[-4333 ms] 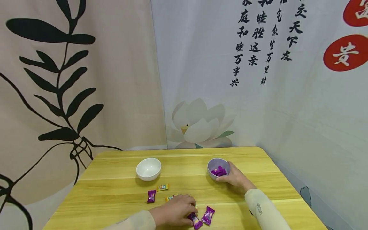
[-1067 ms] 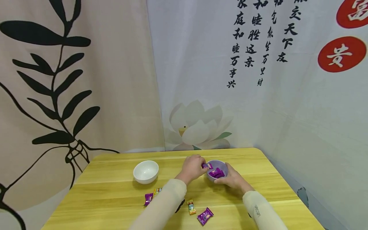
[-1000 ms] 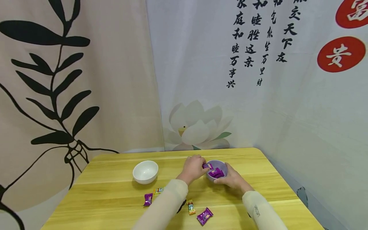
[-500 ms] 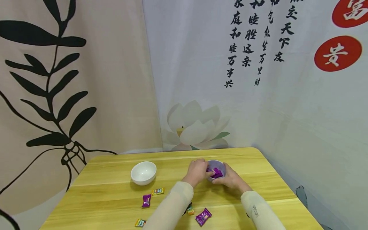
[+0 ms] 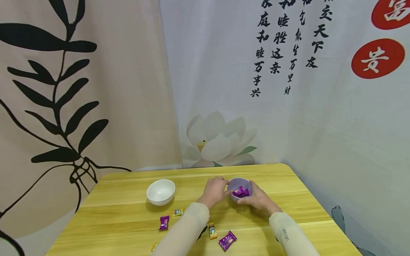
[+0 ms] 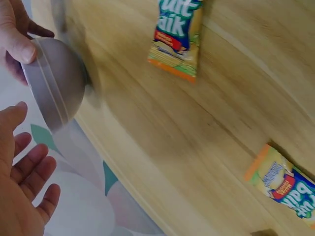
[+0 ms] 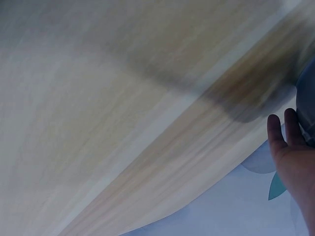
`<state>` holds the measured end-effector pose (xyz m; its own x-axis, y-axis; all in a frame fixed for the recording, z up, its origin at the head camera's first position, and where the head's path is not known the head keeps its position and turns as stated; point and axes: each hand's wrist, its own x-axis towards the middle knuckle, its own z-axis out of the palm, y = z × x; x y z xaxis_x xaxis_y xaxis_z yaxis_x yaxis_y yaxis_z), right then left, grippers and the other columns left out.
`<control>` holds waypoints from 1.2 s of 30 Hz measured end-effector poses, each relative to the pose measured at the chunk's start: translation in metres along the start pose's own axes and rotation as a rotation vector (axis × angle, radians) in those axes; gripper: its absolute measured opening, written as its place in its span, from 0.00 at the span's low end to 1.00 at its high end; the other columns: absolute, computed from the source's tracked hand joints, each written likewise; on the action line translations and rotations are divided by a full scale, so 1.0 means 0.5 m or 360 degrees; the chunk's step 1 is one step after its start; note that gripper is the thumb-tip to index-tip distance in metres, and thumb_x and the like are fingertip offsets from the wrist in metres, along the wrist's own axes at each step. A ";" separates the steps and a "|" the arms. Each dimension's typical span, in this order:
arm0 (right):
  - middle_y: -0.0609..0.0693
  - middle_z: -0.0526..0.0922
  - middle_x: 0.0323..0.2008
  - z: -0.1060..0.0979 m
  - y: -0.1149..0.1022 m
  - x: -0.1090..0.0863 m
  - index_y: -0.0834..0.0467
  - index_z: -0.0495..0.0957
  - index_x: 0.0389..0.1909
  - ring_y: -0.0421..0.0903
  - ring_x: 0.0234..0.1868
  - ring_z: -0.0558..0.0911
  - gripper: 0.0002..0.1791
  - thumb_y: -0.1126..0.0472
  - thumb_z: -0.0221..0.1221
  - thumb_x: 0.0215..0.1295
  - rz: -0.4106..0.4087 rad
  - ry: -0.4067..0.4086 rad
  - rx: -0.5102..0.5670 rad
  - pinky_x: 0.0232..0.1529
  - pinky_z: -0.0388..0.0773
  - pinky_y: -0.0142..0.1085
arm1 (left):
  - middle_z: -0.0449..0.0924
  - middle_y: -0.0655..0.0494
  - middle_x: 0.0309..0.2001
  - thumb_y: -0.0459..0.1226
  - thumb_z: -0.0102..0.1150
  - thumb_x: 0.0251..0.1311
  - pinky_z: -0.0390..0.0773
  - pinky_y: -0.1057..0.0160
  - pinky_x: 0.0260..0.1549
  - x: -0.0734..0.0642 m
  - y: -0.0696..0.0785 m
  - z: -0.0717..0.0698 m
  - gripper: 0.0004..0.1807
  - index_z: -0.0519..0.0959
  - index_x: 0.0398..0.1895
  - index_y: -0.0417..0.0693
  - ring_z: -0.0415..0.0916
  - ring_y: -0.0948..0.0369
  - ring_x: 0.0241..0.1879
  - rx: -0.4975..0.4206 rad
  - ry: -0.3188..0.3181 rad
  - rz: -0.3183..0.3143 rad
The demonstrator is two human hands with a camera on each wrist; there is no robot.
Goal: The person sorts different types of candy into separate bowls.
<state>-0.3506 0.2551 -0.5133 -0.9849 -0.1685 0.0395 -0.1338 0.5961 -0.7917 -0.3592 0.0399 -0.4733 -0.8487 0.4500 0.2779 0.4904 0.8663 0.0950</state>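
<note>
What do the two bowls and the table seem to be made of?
Purple bowl: matte, thin-walled, probably plastic. White bowl: glossy with soft highlights, ceramic or melamine; hard to tell. Table: pale yellow wood grain with plank lines, lightly glossy, possibly laminate.

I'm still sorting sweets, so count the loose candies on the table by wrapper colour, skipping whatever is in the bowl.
Purple-wrapped candies: 2
Yellow-orange-wrapped candies: 3
Total: 5 loose; those in the purple bowl are not counted.
</note>
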 end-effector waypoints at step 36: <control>0.69 0.59 0.71 0.001 -0.009 -0.011 0.68 0.43 0.76 0.68 0.71 0.59 0.67 0.47 0.77 0.48 0.0065 -0.0023 0.0025 0.68 0.52 0.63 | 0.82 0.60 0.45 0.53 0.68 0.58 0.76 0.54 0.49 -0.229 0.000 -0.006 0.18 0.85 0.47 0.55 0.78 0.60 0.47 -0.0272 -0.0076 0.0154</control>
<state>-0.3446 0.2530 -0.5104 -0.9878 -0.1557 -0.0019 -0.0915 0.5902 -0.8020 -0.2615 -0.0122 -0.5021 -0.8025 0.5425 0.2484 0.5931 0.7709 0.2322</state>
